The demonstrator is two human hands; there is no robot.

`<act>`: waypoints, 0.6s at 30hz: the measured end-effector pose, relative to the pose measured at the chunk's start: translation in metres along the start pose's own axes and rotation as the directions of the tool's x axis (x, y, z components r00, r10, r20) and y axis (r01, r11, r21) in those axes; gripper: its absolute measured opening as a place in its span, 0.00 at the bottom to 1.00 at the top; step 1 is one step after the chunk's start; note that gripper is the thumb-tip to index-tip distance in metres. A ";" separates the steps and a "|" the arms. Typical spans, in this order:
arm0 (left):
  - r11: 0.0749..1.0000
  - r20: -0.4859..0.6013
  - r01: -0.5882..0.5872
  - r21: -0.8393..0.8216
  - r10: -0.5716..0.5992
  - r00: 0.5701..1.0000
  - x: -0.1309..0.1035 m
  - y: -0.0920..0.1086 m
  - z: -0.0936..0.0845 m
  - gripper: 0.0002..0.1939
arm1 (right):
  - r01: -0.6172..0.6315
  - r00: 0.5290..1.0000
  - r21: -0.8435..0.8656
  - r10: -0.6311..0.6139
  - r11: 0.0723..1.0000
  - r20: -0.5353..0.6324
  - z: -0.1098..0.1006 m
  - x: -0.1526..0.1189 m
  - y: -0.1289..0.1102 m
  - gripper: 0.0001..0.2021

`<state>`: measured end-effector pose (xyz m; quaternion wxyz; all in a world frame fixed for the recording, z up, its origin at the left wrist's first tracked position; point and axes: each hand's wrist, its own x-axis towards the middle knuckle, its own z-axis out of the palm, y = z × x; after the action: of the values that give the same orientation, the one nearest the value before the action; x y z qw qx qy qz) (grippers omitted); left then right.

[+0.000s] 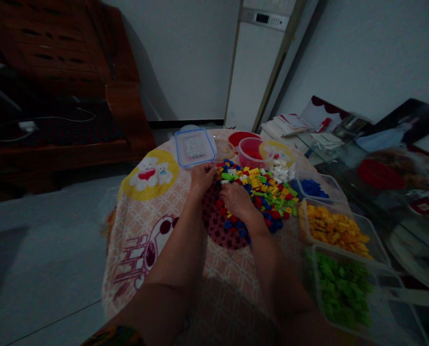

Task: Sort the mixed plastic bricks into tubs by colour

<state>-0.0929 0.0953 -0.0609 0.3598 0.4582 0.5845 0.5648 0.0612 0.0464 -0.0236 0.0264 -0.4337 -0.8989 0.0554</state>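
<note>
A mixed pile of coloured toy building bricks (261, 185) is spread over the table's centre, in red, yellow, blue, green and white. At the pile's left edge is my left hand (203, 179), its fingers bent and drawn together by the yellow and blue bricks. Whatever lies between those fingertips is too small to make out. My right hand (236, 199) reaches over the near left part of the pile, palm down, fingers curled in among the bricks. Its fingertips are partly hidden, and so is anything they grip.
Clear boxes of yellow bricks (335, 230), green bricks (344, 288) and blue bricks (313, 188) line the right side. White bricks (280, 170) lie behind the pile. Farther back are a pink tub (250, 158) and a blue-rimmed lid (195, 137). A patterned cloth (221, 283) covers the table.
</note>
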 end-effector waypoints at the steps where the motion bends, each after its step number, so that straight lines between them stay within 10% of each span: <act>1: 1.000 0.004 -0.005 -0.008 0.005 1.000 0.000 0.000 0.000 0.09 | -0.004 1.000 0.007 0.003 1.000 0.006 -0.002 -0.001 0.002 0.15; 18: 0.998 0.025 0.055 -0.030 -0.055 0.998 -0.003 0.004 -0.001 0.07 | 0.007 0.990 0.139 0.013 0.990 -0.141 0.003 -0.001 0.013 0.13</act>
<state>-0.0923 0.0921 -0.0574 0.3892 0.4432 0.5839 0.5578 0.0714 0.0535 -0.0280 0.1200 -0.4349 -0.8882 0.0872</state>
